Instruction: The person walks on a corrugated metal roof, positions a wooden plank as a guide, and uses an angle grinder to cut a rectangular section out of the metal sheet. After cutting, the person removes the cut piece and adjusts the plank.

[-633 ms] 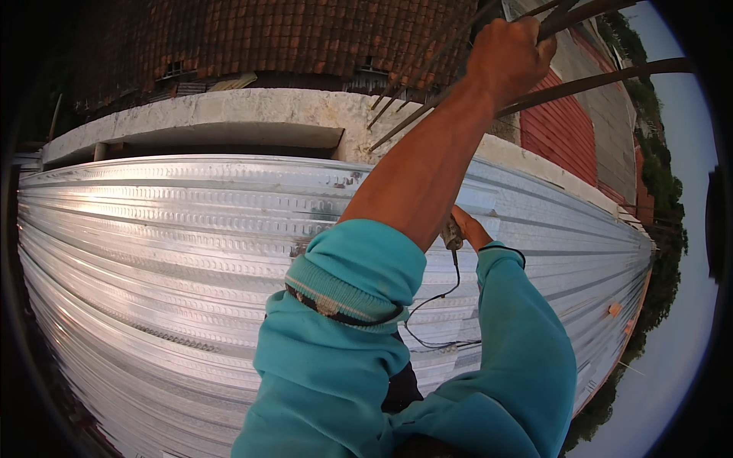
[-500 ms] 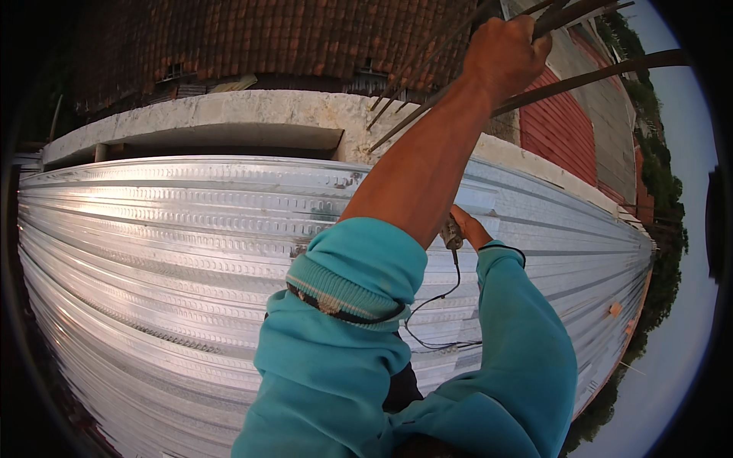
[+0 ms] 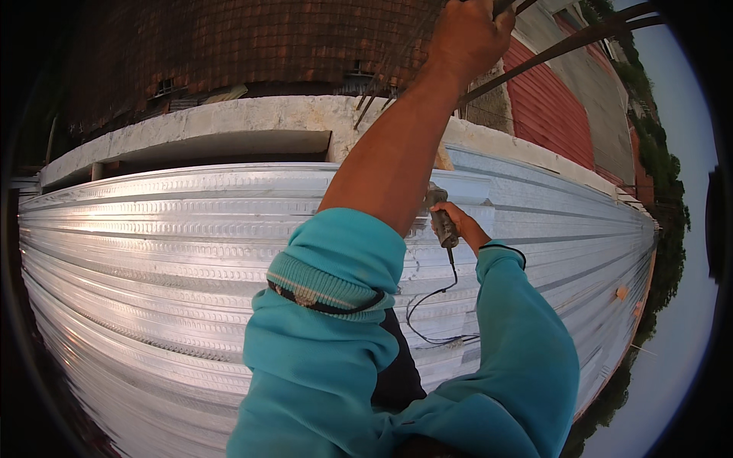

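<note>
- The head camera looks from the wearer's head steeply down and outward, past teal sleeves (image 3: 309,366) close below it.
- The left hand (image 3: 471,38) reaches the far edge of view; the right hand (image 3: 460,224) sits nearer the middle.
- Ribbed metal sheeting (image 3: 153,263) spans the middle ground, a tiled roof (image 3: 252,53) lies beyond, and sky (image 3: 676,313) shows at right.
- The far left corner is perhaps foliage, though too dark to be sure.

Soft daylight; glare on the metal sheets (image 3: 153,221) at left; tiled roof (image 3: 252,46) dim; edges bowed, corners black.
</note>
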{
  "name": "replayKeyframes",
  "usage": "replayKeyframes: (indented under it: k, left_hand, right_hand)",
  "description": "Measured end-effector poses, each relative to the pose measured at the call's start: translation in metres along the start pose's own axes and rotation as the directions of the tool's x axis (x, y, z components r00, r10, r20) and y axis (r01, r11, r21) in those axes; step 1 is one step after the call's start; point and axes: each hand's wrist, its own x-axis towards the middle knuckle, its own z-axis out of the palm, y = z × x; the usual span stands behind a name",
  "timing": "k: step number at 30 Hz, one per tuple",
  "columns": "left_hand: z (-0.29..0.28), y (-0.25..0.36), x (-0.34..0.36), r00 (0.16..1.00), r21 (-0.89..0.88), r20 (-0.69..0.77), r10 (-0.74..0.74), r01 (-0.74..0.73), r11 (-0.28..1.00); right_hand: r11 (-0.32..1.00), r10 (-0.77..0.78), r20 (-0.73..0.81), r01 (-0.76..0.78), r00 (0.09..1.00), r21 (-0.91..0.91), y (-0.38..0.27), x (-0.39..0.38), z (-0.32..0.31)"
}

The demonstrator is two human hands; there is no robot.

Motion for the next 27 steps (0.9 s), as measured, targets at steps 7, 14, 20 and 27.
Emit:
replayKeyframes:
  k: [7, 14, 20, 27]
  left_hand:
    - [0.009, 0.003, -0.002, 0.992, -0.044, -0.107, 0.061, -0.066, 0.997]
    - [0.005, -0.007, 0.006, 0.979, 0.046, -0.119, 0.167, -0.162, 0.986]
    - [0.009, -0.008, 0.005, 0.984, 0.063, -0.079, 0.160, -0.155, 0.986]
    - [0.016, -0.015, 0.014, 0.969, 0.125, -0.180, 0.168, -0.147, 0.981]
  right_hand:
    - [0.984, -0.109, -0.050, 0.115, 0.993, 0.133, 0.043, -0.044, -0.015]
    - [0.955, -0.246, -0.013, 0.245, 0.969, 0.168, 0.058, -0.034, -0.015]
    - [0.941, -0.299, -0.001, 0.295, 0.954, 0.164, 0.080, -0.017, -0.023]
    - [0.929, -0.325, -0.020, 0.324, 0.945, 0.177, 0.088, -0.006, -0.024]
